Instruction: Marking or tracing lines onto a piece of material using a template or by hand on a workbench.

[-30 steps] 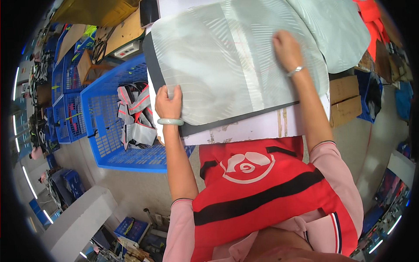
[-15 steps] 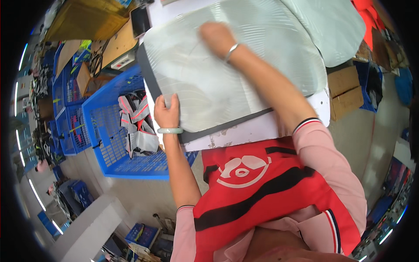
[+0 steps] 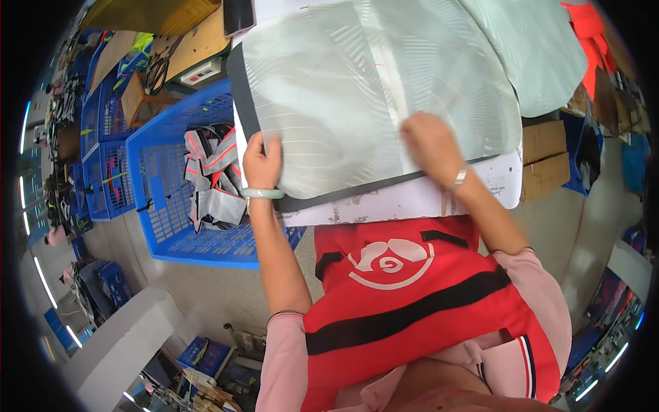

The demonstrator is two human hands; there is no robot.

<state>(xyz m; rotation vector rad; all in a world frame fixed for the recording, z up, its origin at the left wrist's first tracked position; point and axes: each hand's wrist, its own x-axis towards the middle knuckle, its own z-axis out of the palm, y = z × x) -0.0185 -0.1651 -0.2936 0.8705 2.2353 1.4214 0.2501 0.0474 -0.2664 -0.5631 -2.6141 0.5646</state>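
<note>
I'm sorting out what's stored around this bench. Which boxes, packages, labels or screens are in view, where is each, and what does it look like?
Cardboard boxes: brown, stacked right of the white table.
Blue crate: plastic lattice, left of the table, holding grey bundles with red stripes.
White device: small, boxy, far side of the crate, on a brown board.
Blue carton: on the floor, lower left.
No screen can be made out.

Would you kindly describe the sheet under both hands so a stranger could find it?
Start at the white table, right of the blue crate. On it lies a large pale grey-green sheet. Unlike the plain sheet beside it, it has fine white stripes and a dark border.
</note>
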